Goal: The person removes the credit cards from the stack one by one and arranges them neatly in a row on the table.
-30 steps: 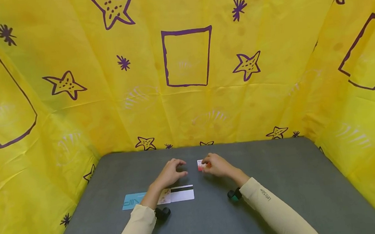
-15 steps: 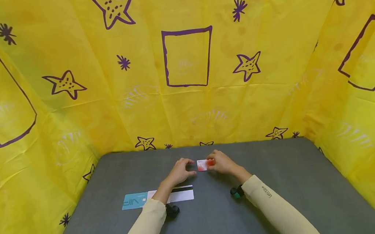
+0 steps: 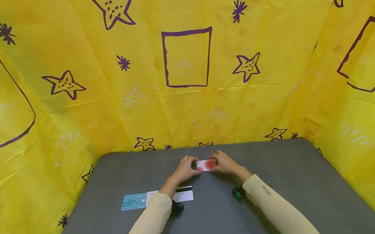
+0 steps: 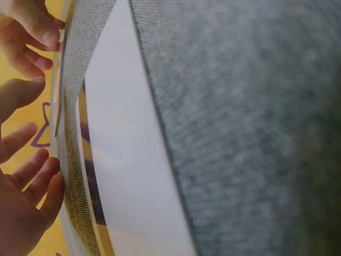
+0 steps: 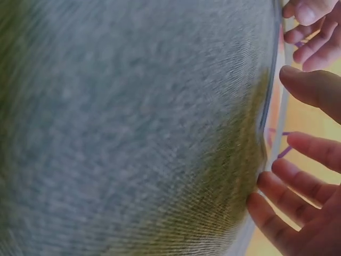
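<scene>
A small card (image 3: 206, 166), white with red round patches, lies toward the back of the grey table. My left hand (image 3: 185, 169) is at its left end, thumb and forefinger apart at the corners. At the other end my right hand (image 3: 225, 164) has its fingertips over the card's right edge. Both wrist views show the fingers spread and only slightly bent, as with the left hand (image 4: 26, 197) and the right hand (image 5: 303, 197). Under the left forearm runs a row of cards: a teal card (image 3: 132, 202), a pale card (image 3: 152, 197) and a white card with a black stripe (image 3: 184, 194).
The grey table (image 3: 273, 194) ends at a yellow cloth backdrop (image 3: 187, 120) with purple drawings, which also closes off both sides. Dark wrist cameras (image 3: 178, 207) hang under the forearms, the left one close to the striped card.
My left hand has moved right, up to the red and white card's left end. The right hand has shifted slightly right, so more of the card shows.
</scene>
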Demonstrator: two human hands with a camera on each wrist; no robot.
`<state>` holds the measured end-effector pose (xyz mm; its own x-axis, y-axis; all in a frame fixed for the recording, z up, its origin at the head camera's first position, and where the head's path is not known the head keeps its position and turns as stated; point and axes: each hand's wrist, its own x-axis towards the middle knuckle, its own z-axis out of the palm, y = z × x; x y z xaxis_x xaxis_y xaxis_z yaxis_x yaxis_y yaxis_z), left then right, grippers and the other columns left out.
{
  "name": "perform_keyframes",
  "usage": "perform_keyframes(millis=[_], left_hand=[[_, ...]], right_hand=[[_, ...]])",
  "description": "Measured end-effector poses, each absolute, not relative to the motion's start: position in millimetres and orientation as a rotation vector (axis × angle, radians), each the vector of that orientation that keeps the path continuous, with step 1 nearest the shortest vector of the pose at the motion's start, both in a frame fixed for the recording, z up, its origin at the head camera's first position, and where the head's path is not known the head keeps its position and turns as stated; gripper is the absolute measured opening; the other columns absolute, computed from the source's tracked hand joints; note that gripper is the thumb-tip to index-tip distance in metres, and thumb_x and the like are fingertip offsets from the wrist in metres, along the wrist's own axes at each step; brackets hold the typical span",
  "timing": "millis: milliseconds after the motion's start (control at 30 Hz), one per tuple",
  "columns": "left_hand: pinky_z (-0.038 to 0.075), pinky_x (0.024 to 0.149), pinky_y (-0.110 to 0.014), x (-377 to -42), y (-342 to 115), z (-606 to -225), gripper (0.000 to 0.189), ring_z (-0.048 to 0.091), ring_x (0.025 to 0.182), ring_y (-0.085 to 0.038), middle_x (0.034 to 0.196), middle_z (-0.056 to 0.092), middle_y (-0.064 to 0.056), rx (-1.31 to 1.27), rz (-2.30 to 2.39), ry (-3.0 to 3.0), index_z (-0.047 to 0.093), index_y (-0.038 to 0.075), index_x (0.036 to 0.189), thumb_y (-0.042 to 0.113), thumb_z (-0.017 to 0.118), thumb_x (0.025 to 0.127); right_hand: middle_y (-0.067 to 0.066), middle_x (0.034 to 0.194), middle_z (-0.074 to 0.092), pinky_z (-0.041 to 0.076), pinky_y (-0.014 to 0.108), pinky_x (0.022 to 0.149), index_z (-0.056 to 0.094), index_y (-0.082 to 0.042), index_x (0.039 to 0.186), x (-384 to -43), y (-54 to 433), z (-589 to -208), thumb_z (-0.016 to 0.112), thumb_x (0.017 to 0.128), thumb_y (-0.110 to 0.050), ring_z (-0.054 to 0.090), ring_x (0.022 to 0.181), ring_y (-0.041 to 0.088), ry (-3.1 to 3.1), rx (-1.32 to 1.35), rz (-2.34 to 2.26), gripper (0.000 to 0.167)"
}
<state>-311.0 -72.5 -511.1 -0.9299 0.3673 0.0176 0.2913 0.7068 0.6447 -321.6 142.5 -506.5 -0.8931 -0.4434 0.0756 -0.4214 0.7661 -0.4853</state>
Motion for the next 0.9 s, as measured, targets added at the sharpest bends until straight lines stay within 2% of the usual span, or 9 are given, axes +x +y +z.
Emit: perform_keyframes(millis=[200,367,500,667,900], left_hand=[[0.042,0.1,-0.048,-315.8,-70.2,-513.3,0.049,0.049,0.112,-0.032,0.121,0.055,-0.017,0.53,1.005,2.802,0.062,0.004,0.122,0.022,0.078,0.081],[0.042,0.097,-0.047,-319.8,-66.6,-512.9,0.05,0.049,0.107,-0.031,0.118,0.056,-0.017,0.563,0.936,2.832,0.062,0.004,0.122,0.024,0.079,0.08],[0.042,0.097,-0.046,-322.7,-63.7,-513.4,0.054,0.048,0.109,-0.03,0.124,0.055,-0.017,0.555,0.881,2.839,0.061,0.004,0.126,0.025,0.078,0.079],[0.042,0.1,-0.047,-325.5,-61.2,-513.8,0.056,0.047,0.114,-0.031,0.129,0.054,-0.016,0.545,0.881,2.82,0.059,0.004,0.129,0.022,0.078,0.08],[0.043,0.096,-0.046,-327.0,-59.6,-516.6,0.053,0.047,0.112,-0.03,0.126,0.055,-0.014,0.549,0.836,2.813,0.061,0.006,0.128,0.02,0.076,0.08]], right_hand=[[0.013,0.1,0.059,0.045,0.037,0.08,0.068,0.0,0.113,-326.1,141.9,-509.7,0.082,0.073,-0.019,0.052,0.085,0.022,2.906,-0.711,-0.77,0.047],[0.014,0.105,0.059,0.047,0.042,0.085,0.068,-0.001,0.114,-332.3,142.8,-511.6,0.083,0.071,-0.021,0.054,0.091,0.027,2.91,-0.707,-0.699,0.05],[0.015,0.11,0.059,0.047,0.045,0.089,0.067,-0.001,0.116,-335.5,144.8,-510.0,0.084,0.071,-0.022,0.056,0.097,0.03,2.893,-0.703,-0.672,0.053],[0.014,0.107,0.059,0.046,0.041,0.085,0.068,0.001,0.116,-338.0,145.8,-507.8,0.083,0.071,-0.019,0.054,0.092,0.028,2.869,-0.72,-0.663,0.052],[0.01,0.1,0.058,0.045,0.036,0.079,0.07,0.0,0.113,-338.8,145.1,-508.9,0.082,0.072,-0.018,0.052,0.087,0.023,2.858,-0.728,-0.652,0.047]])
